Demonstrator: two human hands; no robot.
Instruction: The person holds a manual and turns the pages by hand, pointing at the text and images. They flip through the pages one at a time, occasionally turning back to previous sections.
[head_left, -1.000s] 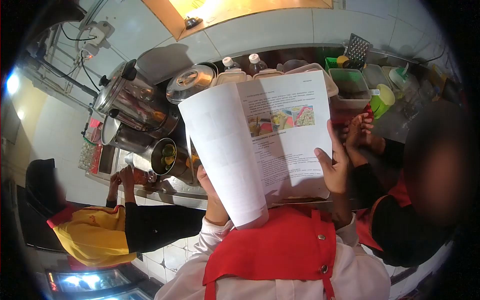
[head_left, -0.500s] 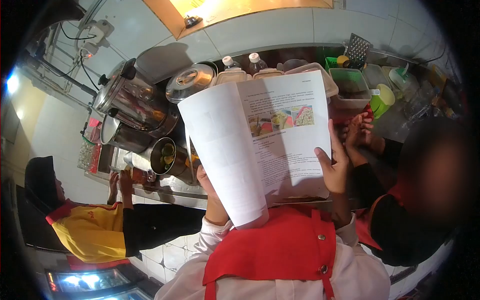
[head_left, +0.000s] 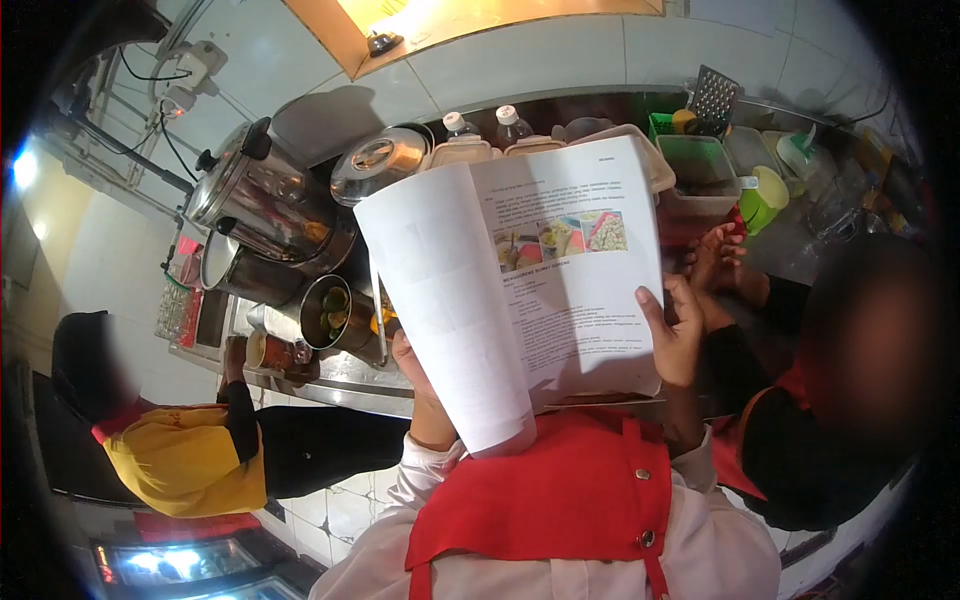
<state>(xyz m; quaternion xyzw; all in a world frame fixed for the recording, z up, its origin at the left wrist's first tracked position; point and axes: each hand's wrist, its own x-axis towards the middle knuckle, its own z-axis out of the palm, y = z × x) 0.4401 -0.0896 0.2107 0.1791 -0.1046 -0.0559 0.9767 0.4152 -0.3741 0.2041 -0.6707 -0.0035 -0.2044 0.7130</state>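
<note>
An open booklet (head_left: 585, 300) with printed text and a row of small food photos is held up in front of my chest. Its left page is curled over and looks mostly blank. My left hand (head_left: 412, 365) grips the booklet's left side, with most of its fingers hidden behind the paper. At the right edge my right hand (head_left: 677, 335) holds the booklet, thumb over the page and the other fingers bent at its side or behind it.
Behind the booklet, a steel counter (head_left: 350, 392) bears a large pot (head_left: 265, 195), a lidded pan (head_left: 375, 168), an open pot (head_left: 325, 312), plastic tubs (head_left: 700, 170) and a green cup (head_left: 765, 200). One person (head_left: 180, 450) stands left, another (head_left: 800, 400) close at right.
The fingers of my right hand have bent down from pointing up along the page edge. The person at left has turned and shifted the arms. The booklet has barely moved.
</note>
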